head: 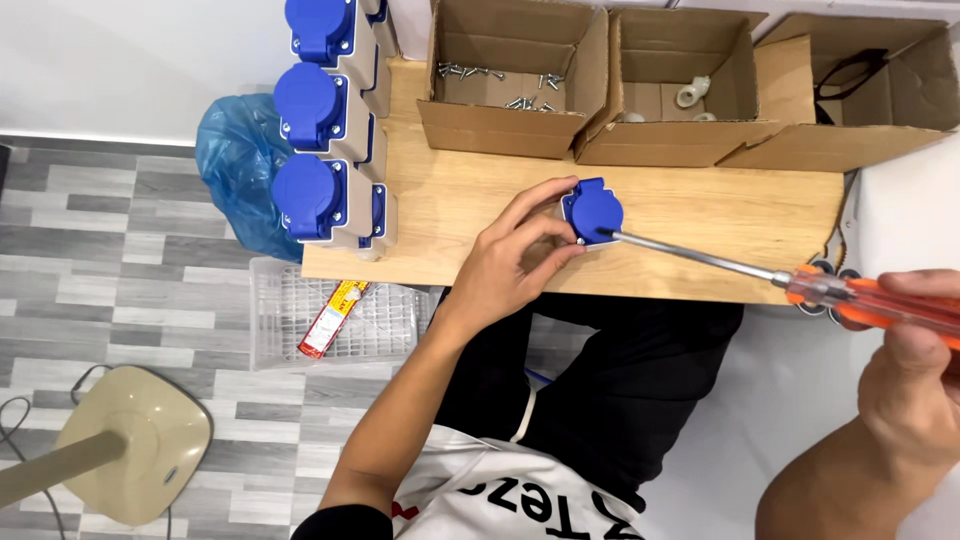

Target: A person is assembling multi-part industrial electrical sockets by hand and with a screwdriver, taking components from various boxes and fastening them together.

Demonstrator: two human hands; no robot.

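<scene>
A person sits at a light wooden desk (700,215), seen from above. The left hand (515,262) rests on the desk with its fingers curled around a small blue socket (592,212), pinching it between thumb and fingertips and holding it down near the middle of the desk. The right hand (915,350), off the desk's right edge, is closed around the orange handle of a long screwdriver (760,272). The screwdriver's thin metal shaft slants up and left across the desk, and its tip touches the lower edge of the blue socket.

Along the back of the desk stand three open cardboard boxes. The left box (500,125) holds loose metal screws (500,85); the middle box (665,140) holds a few small white parts; the right box (850,145) holds something dark that I cannot make out. At the desk's left end, a column of finished blue sockets (312,110) on beige bases is stacked in a row.

On the grey plank floor to the left lie a blue plastic bag (235,165), a clear plastic basket (345,320) and the beige base of a stand (135,445).
</scene>
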